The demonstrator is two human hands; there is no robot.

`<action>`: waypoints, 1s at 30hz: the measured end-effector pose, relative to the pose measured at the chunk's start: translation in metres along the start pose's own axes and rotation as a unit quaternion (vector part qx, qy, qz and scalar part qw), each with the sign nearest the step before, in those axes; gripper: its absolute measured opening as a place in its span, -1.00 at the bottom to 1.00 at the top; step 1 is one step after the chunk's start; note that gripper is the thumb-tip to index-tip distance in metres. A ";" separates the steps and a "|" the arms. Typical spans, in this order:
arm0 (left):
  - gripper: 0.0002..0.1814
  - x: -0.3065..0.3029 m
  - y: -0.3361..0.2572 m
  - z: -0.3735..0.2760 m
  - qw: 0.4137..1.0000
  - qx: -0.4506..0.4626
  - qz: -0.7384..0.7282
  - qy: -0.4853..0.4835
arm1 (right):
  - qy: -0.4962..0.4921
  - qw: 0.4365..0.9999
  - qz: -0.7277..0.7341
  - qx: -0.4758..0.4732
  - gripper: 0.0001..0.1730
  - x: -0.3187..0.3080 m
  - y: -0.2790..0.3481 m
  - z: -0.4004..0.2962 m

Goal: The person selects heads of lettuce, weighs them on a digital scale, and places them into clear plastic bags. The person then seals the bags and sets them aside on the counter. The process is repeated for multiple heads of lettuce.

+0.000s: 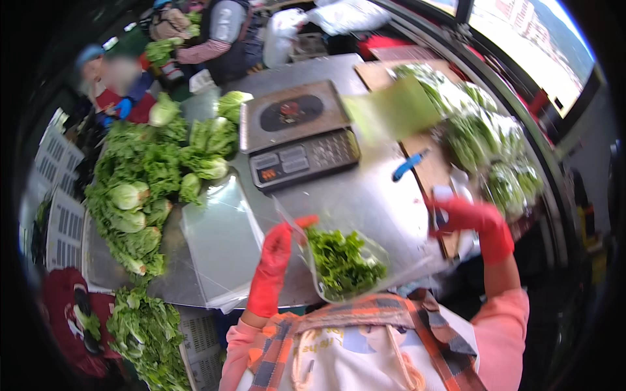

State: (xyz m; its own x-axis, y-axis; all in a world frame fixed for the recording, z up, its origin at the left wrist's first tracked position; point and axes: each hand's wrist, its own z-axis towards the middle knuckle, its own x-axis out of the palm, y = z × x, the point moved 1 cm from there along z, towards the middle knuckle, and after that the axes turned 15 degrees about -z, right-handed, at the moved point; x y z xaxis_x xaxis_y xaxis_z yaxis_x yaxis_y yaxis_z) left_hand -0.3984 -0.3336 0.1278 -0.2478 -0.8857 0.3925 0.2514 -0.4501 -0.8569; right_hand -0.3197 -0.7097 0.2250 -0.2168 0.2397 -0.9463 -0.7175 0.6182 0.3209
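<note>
My left hand, in a red rubber glove, grips the edge of a clear plastic bag at its left side. Leafy green lettuce lies inside the bag, at the near edge of the metal table, close to my apron. My right hand, also red-gloved, is to the right of the bag, with its fingers at a small white and dark object beside the wooden board. Blur hides whether the fingers hold that object. Above the bag stands a digital scale with a metal pan.
Lettuce heads are piled left, beside a stack of clear plastic bags. A blue-handled knife lies by the wooden board. Bagged greens sit at the right. Several people work beyond and left; more leafy greens lie lower left.
</note>
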 end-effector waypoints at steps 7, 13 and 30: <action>-0.62 0.008 0.003 0.008 0.985 0.026 -0.038 -0.163 | -0.028 0.983 0.146 0.109 -0.70 0.053 0.099 -0.017; -0.51 0.019 -0.034 0.014 0.987 0.044 -0.111 -0.110 | -0.275 0.931 0.238 0.009 -0.73 -0.009 0.090 -0.002; -0.29 -0.002 0.063 -0.072 0.894 -0.300 -0.080 -0.324 | -0.107 0.945 0.217 0.222 -0.28 0.117 0.022 -0.064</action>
State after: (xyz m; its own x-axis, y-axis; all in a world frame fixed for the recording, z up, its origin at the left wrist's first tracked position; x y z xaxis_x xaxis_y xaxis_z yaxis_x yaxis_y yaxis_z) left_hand -0.4500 -0.3518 0.0493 0.4077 -0.7826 0.4704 -0.3336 -0.6072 -0.7211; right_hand -0.4038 -0.7161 0.1193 -0.2548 0.6590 -0.7077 -0.2334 0.6683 0.7063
